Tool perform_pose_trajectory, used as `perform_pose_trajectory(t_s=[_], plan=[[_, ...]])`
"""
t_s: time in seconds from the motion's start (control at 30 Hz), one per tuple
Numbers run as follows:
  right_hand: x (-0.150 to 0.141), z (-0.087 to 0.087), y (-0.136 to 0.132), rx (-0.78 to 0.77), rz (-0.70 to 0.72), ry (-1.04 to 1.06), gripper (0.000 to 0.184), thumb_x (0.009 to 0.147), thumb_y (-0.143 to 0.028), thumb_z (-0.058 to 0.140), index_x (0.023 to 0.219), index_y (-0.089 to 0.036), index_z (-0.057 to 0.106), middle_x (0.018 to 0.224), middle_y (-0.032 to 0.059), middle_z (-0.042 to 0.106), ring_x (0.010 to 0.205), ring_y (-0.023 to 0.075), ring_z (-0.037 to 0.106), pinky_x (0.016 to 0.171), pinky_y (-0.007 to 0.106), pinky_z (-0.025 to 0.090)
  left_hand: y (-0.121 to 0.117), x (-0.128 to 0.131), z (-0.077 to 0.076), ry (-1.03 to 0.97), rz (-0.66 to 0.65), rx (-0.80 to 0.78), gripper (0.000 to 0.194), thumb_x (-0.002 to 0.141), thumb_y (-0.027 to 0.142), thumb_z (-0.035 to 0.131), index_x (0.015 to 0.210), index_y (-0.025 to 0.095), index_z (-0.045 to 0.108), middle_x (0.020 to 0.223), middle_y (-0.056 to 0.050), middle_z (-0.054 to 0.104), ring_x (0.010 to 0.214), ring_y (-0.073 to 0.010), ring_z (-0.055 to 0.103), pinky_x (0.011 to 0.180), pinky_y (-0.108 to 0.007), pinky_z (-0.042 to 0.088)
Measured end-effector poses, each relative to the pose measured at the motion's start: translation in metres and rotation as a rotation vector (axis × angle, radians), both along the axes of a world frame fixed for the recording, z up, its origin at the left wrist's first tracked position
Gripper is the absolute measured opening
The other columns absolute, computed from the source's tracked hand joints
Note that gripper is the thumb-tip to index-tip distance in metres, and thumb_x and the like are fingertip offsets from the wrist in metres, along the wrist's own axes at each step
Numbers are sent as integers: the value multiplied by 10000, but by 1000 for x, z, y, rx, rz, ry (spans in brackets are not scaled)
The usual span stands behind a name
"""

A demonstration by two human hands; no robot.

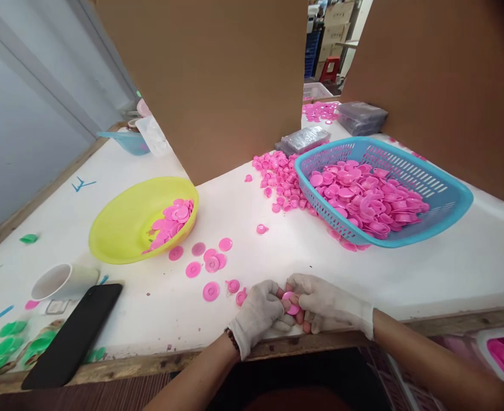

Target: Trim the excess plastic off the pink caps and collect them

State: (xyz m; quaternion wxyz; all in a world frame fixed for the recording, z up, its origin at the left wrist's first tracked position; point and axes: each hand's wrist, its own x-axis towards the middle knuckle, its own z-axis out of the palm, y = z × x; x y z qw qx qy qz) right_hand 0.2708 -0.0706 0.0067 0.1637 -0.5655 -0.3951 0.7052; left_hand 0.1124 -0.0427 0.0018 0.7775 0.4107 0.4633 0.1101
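Note:
Both my hands wear white cotton gloves and meet at the near edge of the white table (406,262). My left hand (258,314) and my right hand (329,305) are closed together on a small pink plastic disc (292,303), pinched between their fingertips. Just left of them lie several loose pink discs (211,267) on the table. A yellow bowl (123,228) at the left holds a pile of pink discs. A blue basket (444,194) at the right is full of pink parts, with a heap of small pink pieces (279,177) beside it.
A black phone (74,337) and a white cup (61,281) lie at the near left, with green caps (9,342) around them. Brown cardboard panels (217,85) stand behind the table. Wrapped grey packets (303,140) sit at the back. A wooden strip edges the table front.

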Motion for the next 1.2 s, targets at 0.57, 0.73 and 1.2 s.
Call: perform_pose_trajectory(t_s=[0.57,0.73,1.2], plan=[[-2,-7,-5,-11,-50,34,154,796,-346,496,828,-207,439,619,-40,563,454,71,520,469,198,457,-3,6,6,152,-47,129,102,748,210,517,736,205,416,497,55,554,429,-106,529,441,-219,423],[2,13,0,-49,26,46,263,778,-401,534,903,-199,422,660,-16,608,522,99,596,501,210,477,-4,0,-5,80,-52,159,199,689,231,605,771,191,429,550,46,590,471,-103,560,469,-214,455],[-4,1,-1,89,106,-40,188,768,-348,540,827,-195,447,550,-36,582,445,87,556,449,189,456,-15,-7,-2,159,-35,461,217,735,257,572,919,195,474,592,37,589,498,-117,572,479,-219,451]])
